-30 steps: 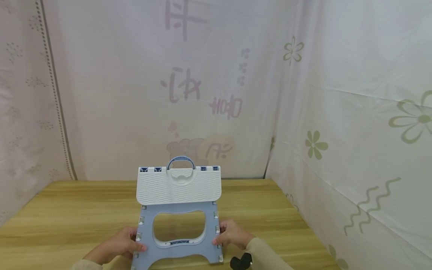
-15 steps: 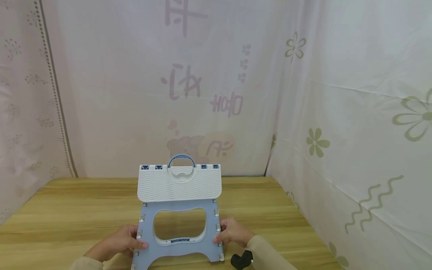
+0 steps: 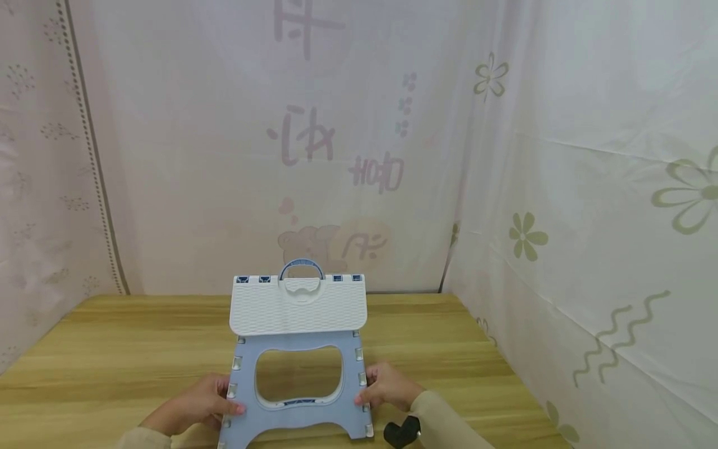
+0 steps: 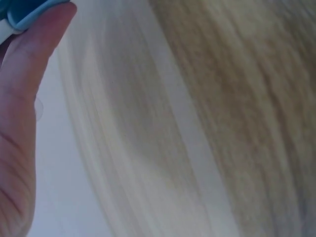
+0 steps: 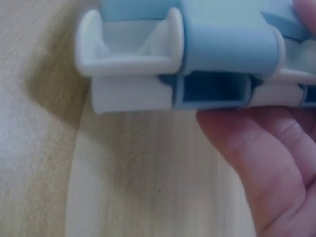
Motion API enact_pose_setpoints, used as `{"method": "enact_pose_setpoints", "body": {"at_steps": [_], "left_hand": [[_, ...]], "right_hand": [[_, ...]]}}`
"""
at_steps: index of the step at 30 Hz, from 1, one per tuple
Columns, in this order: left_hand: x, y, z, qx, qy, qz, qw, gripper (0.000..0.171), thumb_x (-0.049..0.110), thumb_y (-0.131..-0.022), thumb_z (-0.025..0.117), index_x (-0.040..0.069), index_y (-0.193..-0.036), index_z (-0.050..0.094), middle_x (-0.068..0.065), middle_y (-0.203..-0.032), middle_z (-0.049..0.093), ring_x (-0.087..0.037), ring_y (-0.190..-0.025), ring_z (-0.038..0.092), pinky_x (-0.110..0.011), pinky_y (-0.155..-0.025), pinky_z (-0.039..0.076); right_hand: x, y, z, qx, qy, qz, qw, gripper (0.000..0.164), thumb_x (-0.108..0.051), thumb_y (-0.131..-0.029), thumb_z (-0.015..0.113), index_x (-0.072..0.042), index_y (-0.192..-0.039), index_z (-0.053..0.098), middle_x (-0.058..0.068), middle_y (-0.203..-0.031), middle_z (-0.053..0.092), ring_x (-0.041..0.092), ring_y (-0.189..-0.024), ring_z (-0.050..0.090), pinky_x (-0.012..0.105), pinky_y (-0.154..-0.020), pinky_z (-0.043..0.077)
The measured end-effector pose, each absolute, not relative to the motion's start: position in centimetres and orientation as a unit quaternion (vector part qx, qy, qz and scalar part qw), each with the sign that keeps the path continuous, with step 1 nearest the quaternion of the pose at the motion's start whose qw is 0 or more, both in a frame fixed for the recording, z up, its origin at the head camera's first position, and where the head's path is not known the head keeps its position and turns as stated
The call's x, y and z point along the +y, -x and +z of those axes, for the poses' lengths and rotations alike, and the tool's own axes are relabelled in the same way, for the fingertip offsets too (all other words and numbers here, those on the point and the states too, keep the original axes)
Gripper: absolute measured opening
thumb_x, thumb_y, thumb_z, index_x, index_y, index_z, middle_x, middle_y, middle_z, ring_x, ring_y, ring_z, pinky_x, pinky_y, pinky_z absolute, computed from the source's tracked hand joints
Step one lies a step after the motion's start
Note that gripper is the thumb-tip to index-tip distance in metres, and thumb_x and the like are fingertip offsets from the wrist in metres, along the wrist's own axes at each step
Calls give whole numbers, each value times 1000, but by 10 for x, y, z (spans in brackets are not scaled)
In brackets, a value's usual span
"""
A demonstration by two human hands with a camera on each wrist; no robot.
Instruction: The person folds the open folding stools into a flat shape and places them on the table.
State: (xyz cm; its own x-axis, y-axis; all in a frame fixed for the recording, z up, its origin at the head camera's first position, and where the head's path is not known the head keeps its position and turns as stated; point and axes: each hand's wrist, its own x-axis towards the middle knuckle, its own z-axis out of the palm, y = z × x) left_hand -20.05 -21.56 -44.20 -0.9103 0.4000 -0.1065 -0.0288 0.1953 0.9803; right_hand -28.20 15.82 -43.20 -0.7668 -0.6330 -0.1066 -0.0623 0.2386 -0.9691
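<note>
A folding step stool (image 3: 303,419) in pale blue and white stands folded flat in the head view, its white woven-pattern seat panel (image 3: 297,315) folded down over the top and a blue carry handle (image 3: 301,262) above. My left hand (image 3: 196,402) grips its left side edge, thumb on the front face. On the opposite edge my right hand (image 3: 388,388) pinches the hinged side the same way. The right wrist view shows the stool's hinge blocks (image 5: 227,52) close up, with fingertips (image 5: 222,123) beneath. Only a blue corner (image 4: 37,10) of the stool appears in the left wrist view.
The wooden table (image 3: 140,349) reaches back to a hanging pale curtain (image 3: 196,156). Another patterned curtain (image 3: 589,268) runs along the right side. A black object (image 3: 401,431) sits by the right sleeve.
The camera view has tilted slightly. Over the last half second the stool's top has dipped a touch in the picture. Both hands keep their hold on its sides.
</note>
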Motion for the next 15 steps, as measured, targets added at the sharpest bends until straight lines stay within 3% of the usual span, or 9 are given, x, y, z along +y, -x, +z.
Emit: {"method": "enact_pose_setpoints", "body": {"at_steps": [15], "left_hand": [[-216, 203, -443, 742, -137, 630, 184, 40, 11, -83, 73, -16, -106, 54, -17, -93, 70, -28, -81, 68, -48, -69, 56]], "right_hand": [[159, 285, -438, 745, 233, -572, 253, 26, 6, -74, 72, 16, -96, 63, 4, -78, 67, 13, -69, 62, 24, -58, 52]]}}
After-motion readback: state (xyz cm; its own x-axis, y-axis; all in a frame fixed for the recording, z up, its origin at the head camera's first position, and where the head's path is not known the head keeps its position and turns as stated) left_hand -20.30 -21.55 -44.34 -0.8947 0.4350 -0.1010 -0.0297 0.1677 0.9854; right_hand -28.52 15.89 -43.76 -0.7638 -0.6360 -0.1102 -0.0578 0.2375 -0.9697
